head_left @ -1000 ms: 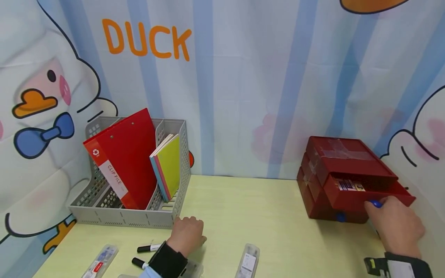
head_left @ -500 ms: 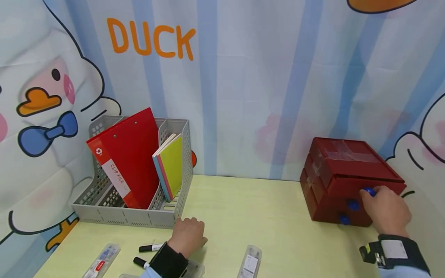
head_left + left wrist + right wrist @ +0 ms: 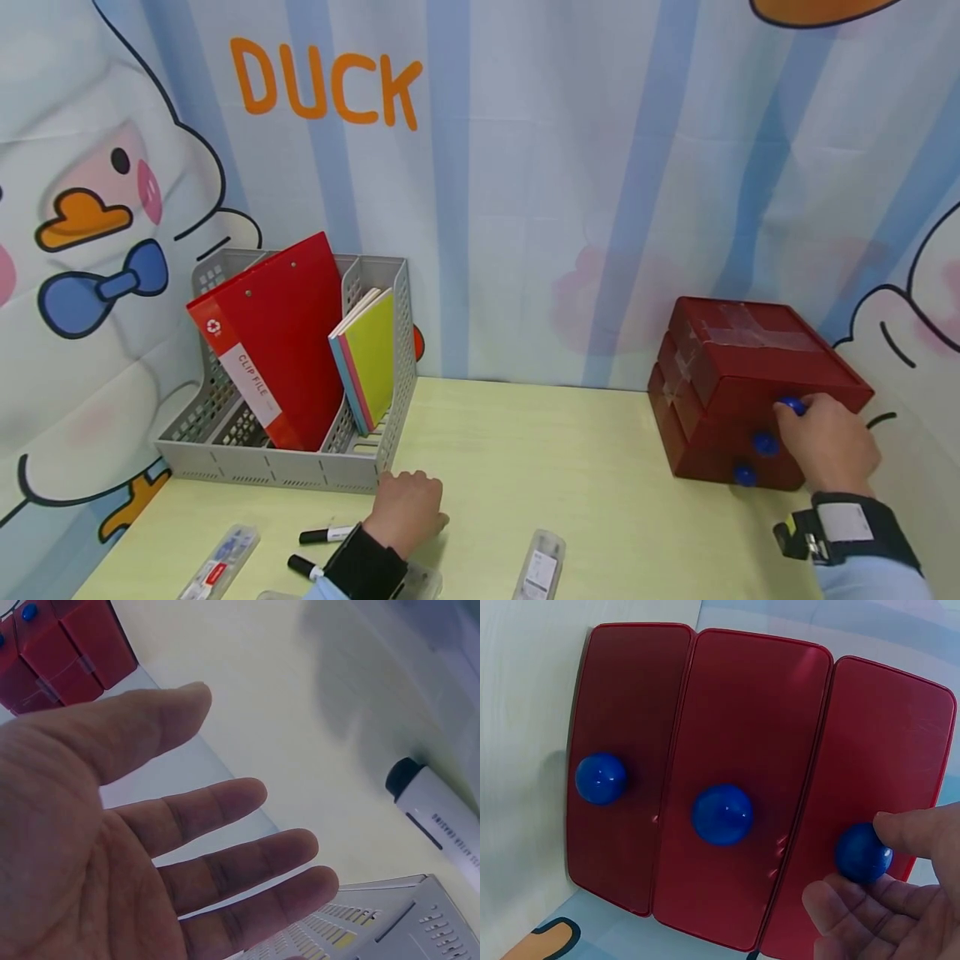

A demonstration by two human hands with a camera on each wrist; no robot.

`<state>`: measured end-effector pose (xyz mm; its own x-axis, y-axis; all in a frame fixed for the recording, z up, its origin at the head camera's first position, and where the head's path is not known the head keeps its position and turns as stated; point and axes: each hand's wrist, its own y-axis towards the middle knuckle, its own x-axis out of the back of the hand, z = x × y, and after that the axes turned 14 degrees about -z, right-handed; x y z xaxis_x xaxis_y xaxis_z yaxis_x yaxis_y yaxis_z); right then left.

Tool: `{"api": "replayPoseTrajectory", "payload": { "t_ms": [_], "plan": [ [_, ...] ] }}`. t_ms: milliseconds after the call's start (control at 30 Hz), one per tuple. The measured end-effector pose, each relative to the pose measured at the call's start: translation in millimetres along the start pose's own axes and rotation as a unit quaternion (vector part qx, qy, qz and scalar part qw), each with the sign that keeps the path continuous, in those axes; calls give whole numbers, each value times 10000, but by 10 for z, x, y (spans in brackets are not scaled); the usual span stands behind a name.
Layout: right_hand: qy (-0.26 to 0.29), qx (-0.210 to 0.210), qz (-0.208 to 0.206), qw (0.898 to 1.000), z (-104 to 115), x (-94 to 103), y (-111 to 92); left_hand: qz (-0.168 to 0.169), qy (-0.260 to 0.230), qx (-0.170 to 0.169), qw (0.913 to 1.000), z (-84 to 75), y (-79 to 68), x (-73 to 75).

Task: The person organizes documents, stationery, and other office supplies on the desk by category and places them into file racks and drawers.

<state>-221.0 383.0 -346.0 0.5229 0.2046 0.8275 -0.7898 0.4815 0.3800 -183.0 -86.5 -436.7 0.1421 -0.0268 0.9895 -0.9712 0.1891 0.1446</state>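
Note:
My right hand (image 3: 827,442) is at the red drawer box (image 3: 757,350) on the right, its thumb and fingers round the blue knob (image 3: 863,853) of the top drawer. All three drawer fronts sit flush. Below are the middle knob (image 3: 721,814) and the bottom knob (image 3: 601,778). Over the table, near the front corner of the grey basket (image 3: 270,467), is my left hand (image 3: 405,510). Its fingers (image 3: 247,874) are relaxed and spread, with nothing held. A black-capped marker (image 3: 442,814) lies close to it.
In the basket stand a red clip file (image 3: 277,350) and several notebooks (image 3: 371,358). Two markers, one black-capped (image 3: 322,536), lie by the left forearm. A clear case (image 3: 217,565) is at front left, another clear case (image 3: 538,567) at front centre. A duck-print curtain (image 3: 517,192) hangs behind.
My right hand has pushed the top drawer in: one second ago it stood out with small printed items showing inside, and now it is closed. The left hand has stayed in place.

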Motion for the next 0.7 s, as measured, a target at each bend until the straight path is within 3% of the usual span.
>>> {"api": "replayPoseTrajectory", "payload": {
  "t_ms": [433, 700],
  "plan": [
    [109, -76, -273, 9995, -35, -77, -35, -78, 3, -60, 10000, -10, -18, -6],
    [115, -307, -208, 9992, -35, -104, -51, -115, 22, -93, 9999, -24, -22, 18]
  ]
}}
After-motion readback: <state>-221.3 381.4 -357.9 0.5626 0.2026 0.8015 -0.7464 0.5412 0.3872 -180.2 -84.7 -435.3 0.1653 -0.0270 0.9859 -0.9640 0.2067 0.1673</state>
